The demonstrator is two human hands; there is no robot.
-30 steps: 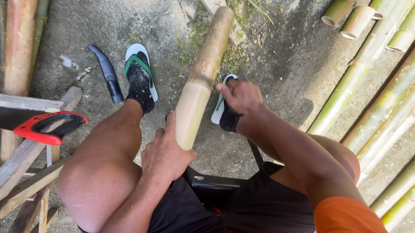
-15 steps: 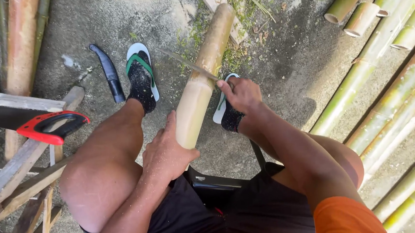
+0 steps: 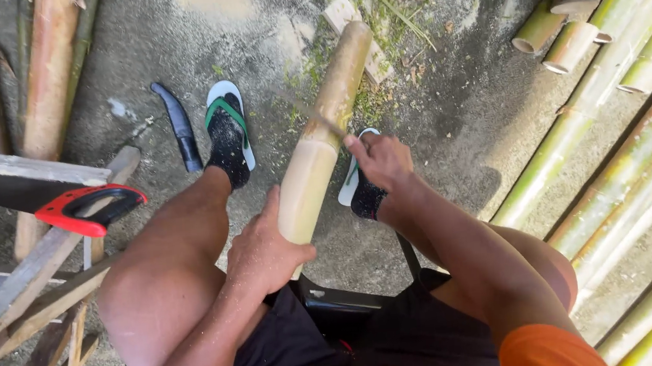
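A thick bamboo pole section (image 3: 322, 130) slants away from me between my knees, its near part pale and stripped, its far part still skinned. My left hand (image 3: 263, 250) is wrapped around its near end. My right hand (image 3: 379, 160) grips a knife (image 3: 314, 117) whose blade lies across the pole at the edge of the stripped part. My feet in dark socks rest on green-strapped sandals (image 3: 228, 132) on the concrete.
Several long green bamboo poles (image 3: 614, 147) lie at the right. A dark sheath (image 3: 179, 126) lies beside the left sandal. A wooden stand (image 3: 26, 265) with a red-handled saw (image 3: 91, 208) is at the left. More poles (image 3: 44, 88) lean at upper left.
My right hand has pushed the knife blade farther up the pole, and the stripped pale length has grown. My left hand keeps its hold on the near end.
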